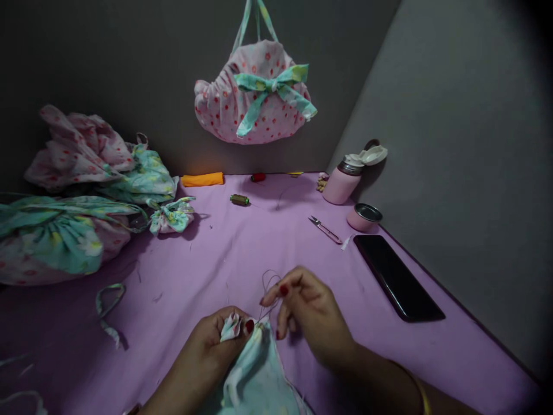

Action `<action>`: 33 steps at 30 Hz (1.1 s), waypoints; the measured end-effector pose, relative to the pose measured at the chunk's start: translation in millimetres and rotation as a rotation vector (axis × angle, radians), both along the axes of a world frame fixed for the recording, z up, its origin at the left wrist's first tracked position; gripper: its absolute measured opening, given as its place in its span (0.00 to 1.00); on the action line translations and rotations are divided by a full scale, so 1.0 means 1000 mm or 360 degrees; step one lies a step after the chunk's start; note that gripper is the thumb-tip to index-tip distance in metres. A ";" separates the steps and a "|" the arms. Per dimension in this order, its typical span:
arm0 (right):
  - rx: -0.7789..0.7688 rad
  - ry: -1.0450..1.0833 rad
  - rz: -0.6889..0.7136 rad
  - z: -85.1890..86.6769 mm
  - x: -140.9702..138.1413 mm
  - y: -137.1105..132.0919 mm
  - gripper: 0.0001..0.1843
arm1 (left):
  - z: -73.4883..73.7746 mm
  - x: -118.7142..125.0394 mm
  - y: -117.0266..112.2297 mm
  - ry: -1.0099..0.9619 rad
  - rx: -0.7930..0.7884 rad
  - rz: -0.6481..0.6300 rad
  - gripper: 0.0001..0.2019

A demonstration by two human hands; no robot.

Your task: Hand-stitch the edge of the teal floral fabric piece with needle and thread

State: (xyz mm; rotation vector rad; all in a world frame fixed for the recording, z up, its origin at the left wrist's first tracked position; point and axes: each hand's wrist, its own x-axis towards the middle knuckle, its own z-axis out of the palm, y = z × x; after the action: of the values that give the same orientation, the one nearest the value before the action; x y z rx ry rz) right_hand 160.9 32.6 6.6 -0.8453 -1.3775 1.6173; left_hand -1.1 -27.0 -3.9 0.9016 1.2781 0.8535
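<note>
My left hand point(216, 340) is closed on a light green cloth point(263, 374) with gathered folds, its thumb pressing near the top edge. A bunched bit of white and pink print cloth point(231, 327) pokes out between thumb and fingers. Just to the right, my right hand point(311, 314) is raised over the cloth's edge with fingers bent, thumb and forefinger close together on a dark thread point(270, 276). That thread loops above the fingertips and runs down to the cloth by my left thumb. Whether a needle is in the fingers, I cannot make out.
Thread snips point(326, 229), a black phone point(397, 276), a pink cup point(364, 217) and an open pink flask point(343, 181) stand or lie right. Printed cloth bags point(64, 236) pile up left. A green thread spool point(239, 199) lies behind; a bow-tied bag point(259, 92) hangs above.
</note>
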 end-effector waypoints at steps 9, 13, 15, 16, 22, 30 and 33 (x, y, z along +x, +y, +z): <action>-0.0026 0.0524 -0.1472 0.007 0.079 0.090 0.11 | -0.007 -0.002 0.001 -0.0044 -0.0068 0.0043 0.13; 0.0572 0.0453 -0.1745 0.010 0.093 0.096 0.09 | -0.007 -0.002 0.001 -0.0012 -0.0085 0.0028 0.14; 0.0604 0.0228 -0.1427 0.008 0.079 0.082 0.08 | -0.005 -0.001 0.001 -0.0017 -0.0080 0.0059 0.13; 0.0525 0.0088 -0.1173 0.007 0.069 0.072 0.08 | -0.004 -0.001 0.001 -0.0020 -0.0077 0.0081 0.12; 0.0577 -0.0842 0.0663 -0.003 0.017 0.027 0.09 | -0.001 -0.001 0.002 0.0021 -0.0036 0.0066 0.12; 0.0291 -0.0615 -0.0084 -0.002 0.036 0.051 0.09 | 0.003 0.002 0.001 -0.0069 -0.0121 0.0129 0.12; 0.0201 -0.0541 -0.0075 -0.006 0.036 0.049 0.08 | 0.004 0.003 0.002 -0.0021 -0.0131 0.0137 0.13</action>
State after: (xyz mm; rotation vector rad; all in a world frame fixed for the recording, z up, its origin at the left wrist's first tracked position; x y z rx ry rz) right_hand 197.0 81.5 0.9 -1.1040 -1.6612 1.3767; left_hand 1.8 -25.5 0.0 0.7793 1.3386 0.8667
